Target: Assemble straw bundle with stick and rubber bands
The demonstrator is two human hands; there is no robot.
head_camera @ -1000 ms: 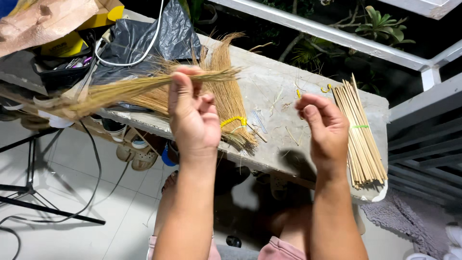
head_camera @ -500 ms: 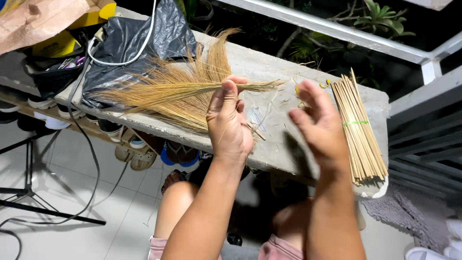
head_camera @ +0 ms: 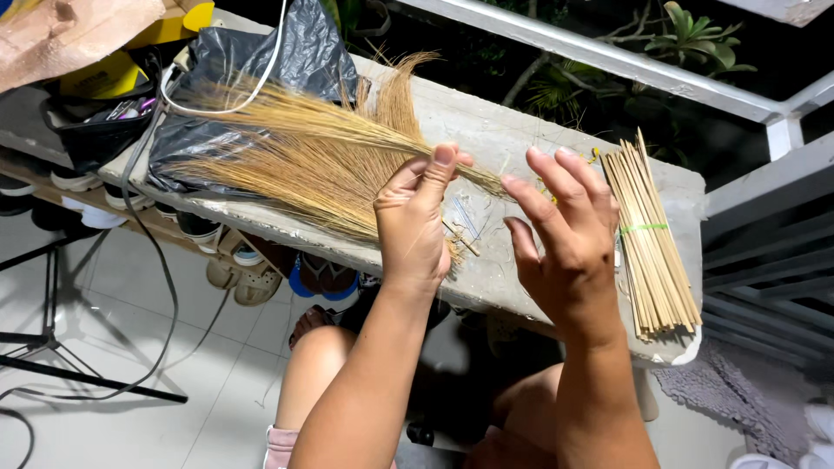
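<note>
The left hand (head_camera: 417, 221) is pinched tight around a tuft of dry straw fibres (head_camera: 304, 130), thumb and fingers clamping the gathered end while the loose tips fan out to the left over the grey counter (head_camera: 521, 130). The right hand (head_camera: 565, 234) is free, fingers spread and grasping nothing, hovering just beside the pinched end. Under the tuft a larger heap of straw (head_camera: 287, 187) lies spread across the counter, partly over a black plastic bag (head_camera: 261, 61), and well to the right a bundle of thin wooden sticks (head_camera: 647, 234), banded in green, sits close to the counter's corner. Here is the risk as I read it: the grip is only a pinch on many slippery, brittle strands, so any slackening could let fibres slide out and scatter back into the heap. The fanned tips hang close to the heap and could snag there and pull strands loose. A sweep of the free right hand might nudge the stick bundle, and it looks near enough to the edge to roll off onto the tiled floor (head_camera: 130, 365).
</note>
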